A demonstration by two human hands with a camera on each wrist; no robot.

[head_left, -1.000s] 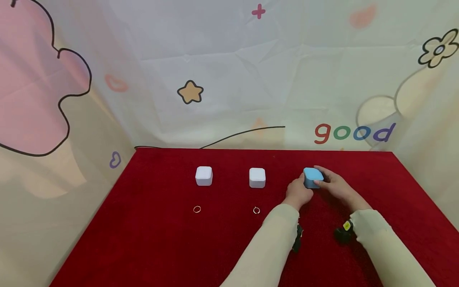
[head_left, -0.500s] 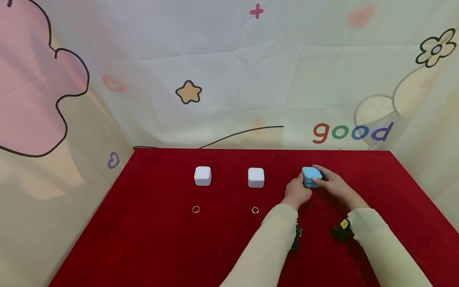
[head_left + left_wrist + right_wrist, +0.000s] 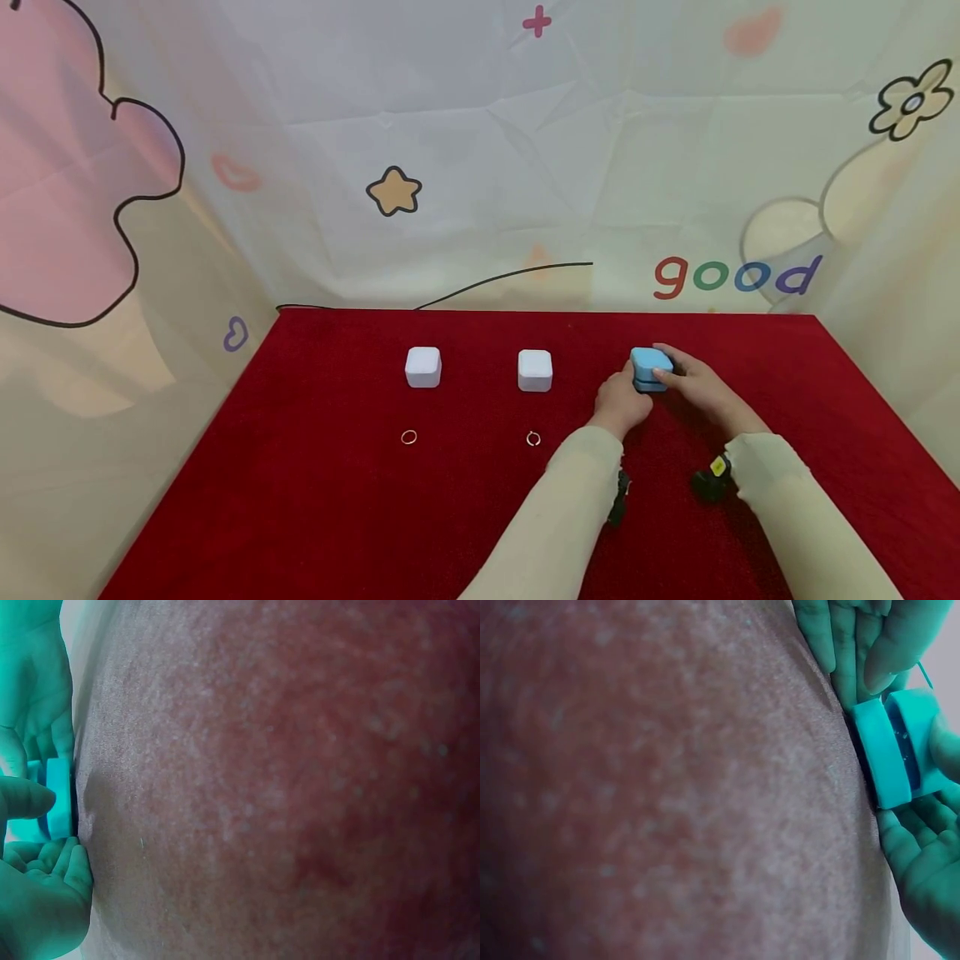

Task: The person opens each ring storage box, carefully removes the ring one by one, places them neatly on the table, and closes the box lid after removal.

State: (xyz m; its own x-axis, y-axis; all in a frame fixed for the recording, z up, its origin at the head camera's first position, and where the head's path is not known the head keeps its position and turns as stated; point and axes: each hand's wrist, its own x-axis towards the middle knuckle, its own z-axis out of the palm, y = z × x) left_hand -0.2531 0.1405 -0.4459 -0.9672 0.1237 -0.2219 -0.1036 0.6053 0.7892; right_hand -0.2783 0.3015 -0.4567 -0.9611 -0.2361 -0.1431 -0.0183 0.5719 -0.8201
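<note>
A small blue jewelry box (image 3: 649,358) with rounded corners stands at the right of the red cloth, between both hands. My left hand (image 3: 621,402) holds its lower part from the left. From the right, my right hand (image 3: 697,387) grips the upper part, thumb on the front and fingers behind. A dark gap runs between lid (image 3: 916,735) and base (image 3: 881,754) in the right wrist view, with tiny details inside it. The left wrist view catches the blue box (image 3: 58,799) at its left edge, a thumb crossing in front.
Two white boxes (image 3: 423,367) (image 3: 535,370) stand in line to the left of the blue one. In front of each lies a thin ring (image 3: 402,439) (image 3: 528,441). A printed curtain (image 3: 480,167) rises behind the red cloth (image 3: 337,517).
The blue box's lid has lifted slightly, so a gap now shows between lid and base. Both hands keep their hold on the box, and the head view has shifted a little.
</note>
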